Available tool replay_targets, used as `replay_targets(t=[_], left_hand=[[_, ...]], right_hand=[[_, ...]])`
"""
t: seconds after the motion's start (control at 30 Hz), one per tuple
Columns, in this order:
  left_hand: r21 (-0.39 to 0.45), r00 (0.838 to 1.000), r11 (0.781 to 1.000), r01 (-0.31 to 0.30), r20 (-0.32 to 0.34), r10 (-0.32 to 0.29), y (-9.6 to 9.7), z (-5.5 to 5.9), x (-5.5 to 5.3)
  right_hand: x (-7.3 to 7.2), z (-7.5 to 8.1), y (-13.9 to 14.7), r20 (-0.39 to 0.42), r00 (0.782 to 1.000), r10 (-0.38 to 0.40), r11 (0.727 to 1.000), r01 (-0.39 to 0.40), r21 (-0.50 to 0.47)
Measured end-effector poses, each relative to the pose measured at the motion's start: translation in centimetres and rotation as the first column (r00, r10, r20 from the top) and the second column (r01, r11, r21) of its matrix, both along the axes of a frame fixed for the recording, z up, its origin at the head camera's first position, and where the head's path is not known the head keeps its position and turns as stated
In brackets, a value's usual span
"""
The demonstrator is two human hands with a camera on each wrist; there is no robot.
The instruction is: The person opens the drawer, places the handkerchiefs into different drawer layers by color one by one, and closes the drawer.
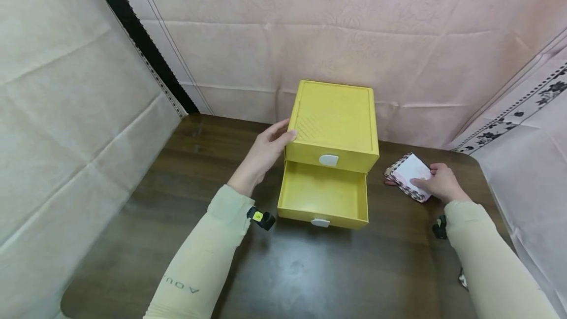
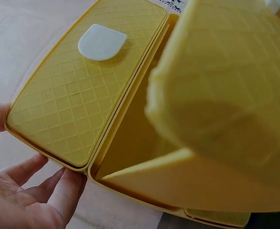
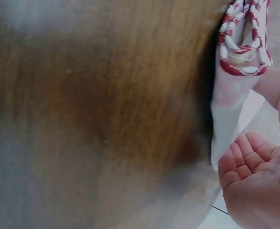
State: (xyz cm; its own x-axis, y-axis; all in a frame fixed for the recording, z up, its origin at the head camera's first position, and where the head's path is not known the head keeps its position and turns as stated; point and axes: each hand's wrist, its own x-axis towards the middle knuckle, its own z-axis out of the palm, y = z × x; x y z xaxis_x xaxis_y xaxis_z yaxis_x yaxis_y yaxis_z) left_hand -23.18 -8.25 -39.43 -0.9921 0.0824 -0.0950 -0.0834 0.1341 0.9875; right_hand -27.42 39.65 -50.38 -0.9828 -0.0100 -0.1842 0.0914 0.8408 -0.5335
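Note:
A yellow two-drawer box (image 1: 334,117) stands on the table, its lower drawer (image 1: 325,193) pulled out with its bare floor showing. The upper drawer (image 2: 75,93) is closed and has a white tab handle (image 2: 102,42). At the box's upper left edge, my left hand (image 1: 267,149) holds on, thumb on top and fingers against the side. To the right of the box, my right hand (image 1: 440,183) pinches the near edge of a folded cloth (image 1: 411,169), white with patterned trim. Red-and-white edging and layered folds of this cloth show in the right wrist view.
The dark wooden table (image 1: 177,240) has a pale patterned curtain (image 1: 328,38) hanging behind it and more at both sides. A small shiny thing (image 1: 462,278) lies partly hidden by the right sleeve. The pulled-out drawer juts toward the front.

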Motion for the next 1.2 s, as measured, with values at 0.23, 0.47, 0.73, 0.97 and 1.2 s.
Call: replay_targets(t=[0.23,0.47,0.73,0.97,1.2], left_hand=[[0.002,1.000,1.000,-0.007,-0.001,0.007,0.0,-0.2,0.0],[-0.012,1.000,1.000,0.003,0.007,-0.003,-0.1,-0.2,0.0],[-0.028,1.000,1.000,0.009,0.004,-0.008,0.0,0.0,0.1],[-0.021,1.000,1.000,0.009,0.004,-0.009,0.3,0.0,0.1],[-0.015,1.000,1.000,-0.002,-0.003,0.002,0.2,0.0,0.1]], right_hand=[[0.3,1.4,-1.4,0.058,0.998,0.018,0.995,-0.024,0.102],[1.4,2.0,-3.3,0.176,0.984,0.026,0.968,-0.069,0.242],[2.0,2.3,-4.0,0.315,0.949,-0.033,0.936,-0.082,0.343],[2.3,2.7,-3.9,0.304,0.951,-0.053,0.929,-0.064,0.364],[1.9,2.6,-3.9,0.319,0.948,-0.005,0.945,-0.100,0.311]])
